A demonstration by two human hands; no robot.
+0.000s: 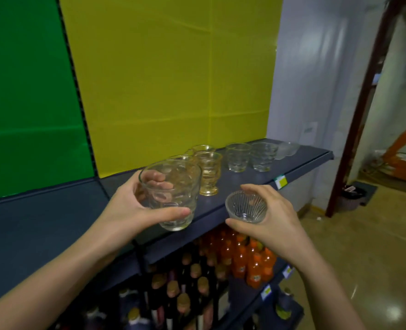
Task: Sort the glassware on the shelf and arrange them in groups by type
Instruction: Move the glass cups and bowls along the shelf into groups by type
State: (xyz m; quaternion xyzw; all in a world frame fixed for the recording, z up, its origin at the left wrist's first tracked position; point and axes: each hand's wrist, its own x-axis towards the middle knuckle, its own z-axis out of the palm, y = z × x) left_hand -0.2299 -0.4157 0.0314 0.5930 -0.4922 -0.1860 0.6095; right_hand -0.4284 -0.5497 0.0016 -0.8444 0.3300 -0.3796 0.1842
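My left hand (128, 206) grips a clear dimpled tumbler (173, 194), tilted, in front of the dark blue shelf (256, 179). Beside it my right hand (268, 210) holds a small clear ribbed bowl (246, 207) just off the shelf's front edge. On the shelf stand amber footed glasses (209, 172), some partly hidden behind the held tumbler. To their right stand two clear dimpled tumblers (237, 157) (264, 156). Small clear bowls (287, 148) sit at the far right end.
Lower shelves hold orange soda bottles (252, 260) and dark corked bottles (173, 289). Green and yellow panels back the shelf. A yellow price tag (280, 182) hangs on the shelf edge. A doorway (364, 103) opens at the right over a shiny floor.
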